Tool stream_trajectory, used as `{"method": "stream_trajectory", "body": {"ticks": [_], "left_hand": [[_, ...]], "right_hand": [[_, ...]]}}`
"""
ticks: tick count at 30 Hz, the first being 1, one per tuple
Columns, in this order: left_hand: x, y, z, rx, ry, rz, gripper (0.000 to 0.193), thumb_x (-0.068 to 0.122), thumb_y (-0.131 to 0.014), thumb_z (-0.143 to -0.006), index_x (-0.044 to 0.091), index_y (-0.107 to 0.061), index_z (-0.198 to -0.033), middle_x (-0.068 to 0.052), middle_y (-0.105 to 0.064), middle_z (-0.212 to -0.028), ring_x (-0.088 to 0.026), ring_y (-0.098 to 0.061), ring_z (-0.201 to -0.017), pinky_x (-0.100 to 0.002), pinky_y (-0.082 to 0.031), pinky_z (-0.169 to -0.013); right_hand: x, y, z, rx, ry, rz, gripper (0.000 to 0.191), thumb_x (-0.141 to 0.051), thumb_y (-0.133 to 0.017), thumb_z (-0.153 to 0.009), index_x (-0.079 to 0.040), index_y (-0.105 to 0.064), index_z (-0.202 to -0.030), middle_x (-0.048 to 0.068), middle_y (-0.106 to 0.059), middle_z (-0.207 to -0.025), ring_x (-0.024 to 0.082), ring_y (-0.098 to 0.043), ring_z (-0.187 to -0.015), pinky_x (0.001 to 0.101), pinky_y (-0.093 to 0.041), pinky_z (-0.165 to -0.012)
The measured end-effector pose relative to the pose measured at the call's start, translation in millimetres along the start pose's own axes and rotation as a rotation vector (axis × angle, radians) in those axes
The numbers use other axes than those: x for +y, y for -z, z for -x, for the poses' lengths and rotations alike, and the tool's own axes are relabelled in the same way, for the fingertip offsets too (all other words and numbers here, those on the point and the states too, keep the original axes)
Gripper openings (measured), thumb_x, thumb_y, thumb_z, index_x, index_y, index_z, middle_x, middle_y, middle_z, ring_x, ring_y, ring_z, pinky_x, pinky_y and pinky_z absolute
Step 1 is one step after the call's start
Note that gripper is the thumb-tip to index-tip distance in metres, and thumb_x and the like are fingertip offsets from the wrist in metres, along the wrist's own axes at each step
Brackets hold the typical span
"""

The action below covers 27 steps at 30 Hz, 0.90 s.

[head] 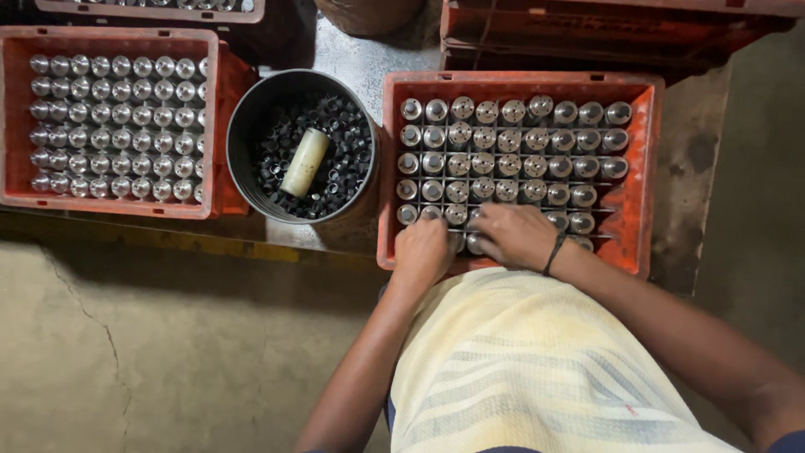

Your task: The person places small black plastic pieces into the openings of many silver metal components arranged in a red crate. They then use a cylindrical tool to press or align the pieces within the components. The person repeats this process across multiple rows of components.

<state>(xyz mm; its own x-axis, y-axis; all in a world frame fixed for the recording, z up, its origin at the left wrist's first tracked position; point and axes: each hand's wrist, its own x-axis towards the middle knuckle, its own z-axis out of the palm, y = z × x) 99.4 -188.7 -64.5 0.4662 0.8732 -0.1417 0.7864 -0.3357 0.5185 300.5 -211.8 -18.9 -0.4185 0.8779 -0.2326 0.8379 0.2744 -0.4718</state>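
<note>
Both hands, the left hand (pixel 422 250) and the right hand (pixel 513 235), rest on the near rows of cylinders (pixel 508 141) in a crate (pixel 644 168). Left of them stands a bucket (pixel 251 117), and farther left a second crate (pixel 17 117).

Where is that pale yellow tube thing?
In the head view, the pale tube lies on small dark parts inside the round black bucket, between the two orange crates, left of both hands.

bench (pixel 352 50) | two orange crates (pixel 646 168) (pixel 214 117) | round black bucket (pixel 251 117)
</note>
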Motion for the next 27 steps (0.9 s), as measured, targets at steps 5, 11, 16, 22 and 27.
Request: {"method": "stream_trajectory", "body": {"ticks": [5, 11, 16, 22, 27], "left_hand": [[-6.6, -19.9, 3.9, -0.047, -0.034, -0.087, 0.023, 0.027, -0.072, -0.085, 0.005, -0.072, -0.077, -0.019, -0.070, -0.083, -0.037, -0.071, -0.075, -0.049, -0.055, -0.064], [-1.4, 14.7, 12.3, -0.025, -0.102, 0.064, 0.028, 0.032, -0.070, -0.089, 0.004, -0.069, -0.087, -0.017, -0.066, -0.087, -0.038, -0.067, -0.071, -0.050, -0.053, -0.062], [-14.1, 60.6, 33.5, 0.318, -0.319, 0.324, 0.023, 0.027, -0.057, -0.101, 0.004, -0.057, -0.100, -0.014, -0.054, -0.090, -0.037, -0.062, -0.079, -0.059, -0.049, -0.091], [12.7, 60.2, 19.3, 0.073, 0.003, 0.410, 0.028, 0.030, -0.066, -0.092, 0.004, -0.062, -0.102, -0.018, -0.065, -0.095, -0.040, -0.066, -0.087, -0.051, -0.053, -0.077], [22.4, 65.3, 11.6, -0.129, -0.015, 0.145, 0.025, 0.027, -0.075, -0.076, 0.011, -0.076, -0.096, -0.017, -0.072, -0.100, -0.039, -0.072, -0.087, -0.051, -0.056, -0.077]], "right_hand": [[5.5, -17.9, -5.8, -0.267, -0.038, 0.128, 0.033, -0.038, -0.063, -0.093, -0.013, -0.064, -0.116, 0.012, -0.069, -0.100, 0.035, -0.070, -0.087, 0.0501, -0.056, -0.073], [27.1, -30.1, 2.4, 0.010, 0.148, 0.010, 0.033, -0.039, -0.061, -0.093, -0.007, -0.064, -0.102, 0.013, -0.069, -0.089, 0.034, -0.069, -0.078, 0.0477, -0.054, -0.064], [32.2, -17.4, 21.8, 0.273, -0.135, -0.322, 0.040, -0.044, -0.042, -0.103, -0.012, -0.063, -0.094, 0.006, -0.069, -0.083, 0.022, -0.069, -0.068, 0.0339, -0.057, -0.061], [5.8, 6.3, 11.9, -0.354, -0.451, -0.439, 0.051, -0.056, -0.059, -0.091, -0.009, -0.057, -0.113, 0.011, -0.072, -0.088, 0.027, -0.073, -0.080, 0.0438, -0.059, -0.074], [-9.4, 11.4, 10.5, -0.143, -0.116, -0.288, 0.048, -0.038, -0.077, -0.077, -0.008, -0.070, -0.114, 0.017, -0.067, -0.105, 0.034, -0.065, -0.103, 0.0453, -0.054, -0.089]]}}
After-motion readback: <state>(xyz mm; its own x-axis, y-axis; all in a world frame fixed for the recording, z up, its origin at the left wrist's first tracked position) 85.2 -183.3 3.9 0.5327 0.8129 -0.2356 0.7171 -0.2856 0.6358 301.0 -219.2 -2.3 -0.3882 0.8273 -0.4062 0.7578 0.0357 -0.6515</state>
